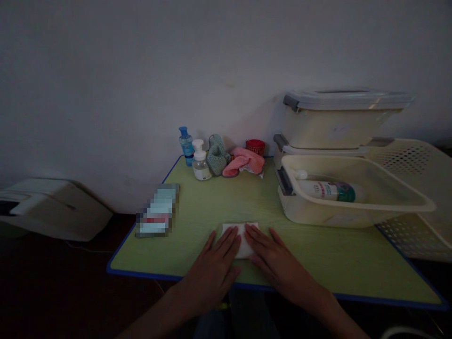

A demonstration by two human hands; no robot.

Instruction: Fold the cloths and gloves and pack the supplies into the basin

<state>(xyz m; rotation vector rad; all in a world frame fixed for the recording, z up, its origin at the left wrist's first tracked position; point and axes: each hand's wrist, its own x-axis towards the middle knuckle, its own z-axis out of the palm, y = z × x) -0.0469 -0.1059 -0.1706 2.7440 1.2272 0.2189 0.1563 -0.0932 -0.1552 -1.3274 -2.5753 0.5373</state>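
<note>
A small white folded cloth or pad lies flat near the front edge of the green table; its exact kind is hard to make out in the dim light. My left hand rests with outstretched fingers on its left part. On its right part lie the fingers of my right hand, also stretched out and flat. Both hands press from above, and neither is wrapped round anything. The fingers hide some of the white piece's sides.
At the left lies a pixelated flat device. Along the back stand a blue bottle, a pump bottle, a grey-green cloth, a pink cloth and a red container. An open bin holding a white bottle occupies the right.
</note>
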